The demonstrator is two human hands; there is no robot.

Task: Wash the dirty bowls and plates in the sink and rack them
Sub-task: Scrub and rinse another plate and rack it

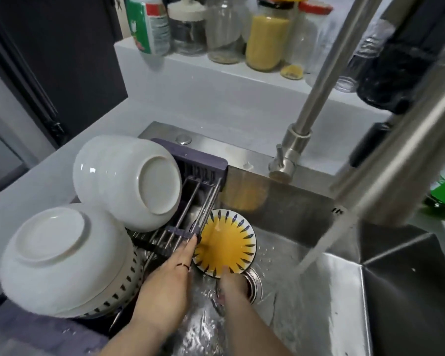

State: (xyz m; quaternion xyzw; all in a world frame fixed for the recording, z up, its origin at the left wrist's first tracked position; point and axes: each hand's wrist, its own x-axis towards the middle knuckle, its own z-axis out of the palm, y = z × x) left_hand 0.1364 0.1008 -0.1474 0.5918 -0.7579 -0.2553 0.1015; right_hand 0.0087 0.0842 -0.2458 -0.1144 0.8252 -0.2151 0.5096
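The yellow bowl [225, 245] is sitting tilted in the sink [319, 304], just behind and left of the drain [253, 283], its yellow inside facing up. The left hand [168, 281] is laying fairly straight fingers along the rim on the side away from the drain; its thumb is hidden. The right hand [233, 285] is pinching the rim nearest the drain, thumb inside the bowl; its fingers are going underneath, blurred by running water. The tap [316, 93] is pouring a stream that is landing just right of the drain.

The bowl is looking like glazed ceramic: stiff, light enough for one hand, slick while wet, and likely to chip against steel. The safest hold is probably at the rim, thumb inside and fingers under the foot, with the other hand steadying the opposite edge. The rack [201, 170], left of the drain, is already carrying two upturned white bowls [126, 181], leaving bare bars nearest the drain.
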